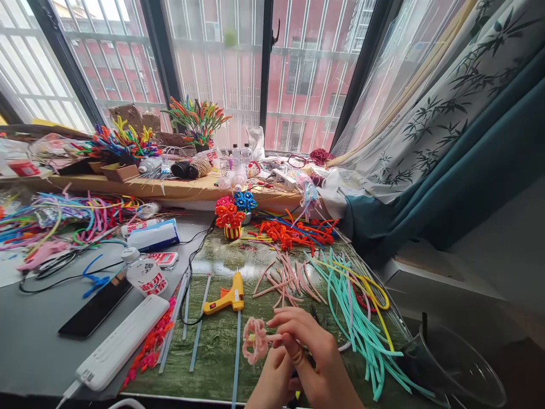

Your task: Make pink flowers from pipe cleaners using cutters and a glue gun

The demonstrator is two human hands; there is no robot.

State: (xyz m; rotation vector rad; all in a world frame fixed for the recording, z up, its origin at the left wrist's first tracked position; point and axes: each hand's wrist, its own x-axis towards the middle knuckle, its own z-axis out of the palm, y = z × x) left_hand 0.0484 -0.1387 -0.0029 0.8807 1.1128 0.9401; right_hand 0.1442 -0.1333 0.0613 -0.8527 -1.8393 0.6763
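Pinching, head view: right hand (313, 349) fingers clamped on stem (275, 337) of pink pipe-cleaner flower (258, 341) | petals (256, 357) just left of fingers, stem axis crosswise above green tabletop (215, 360) | left hand (272, 376) close below, its fingers' hold unclear

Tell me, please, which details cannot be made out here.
Head view:
Stem end of the pink flower: hidden within the right grip.
Left grip: fingers partly hidden behind the right grip.
Glue gun: label print too small.
Its glue stick: lower end cut by bottom edge.
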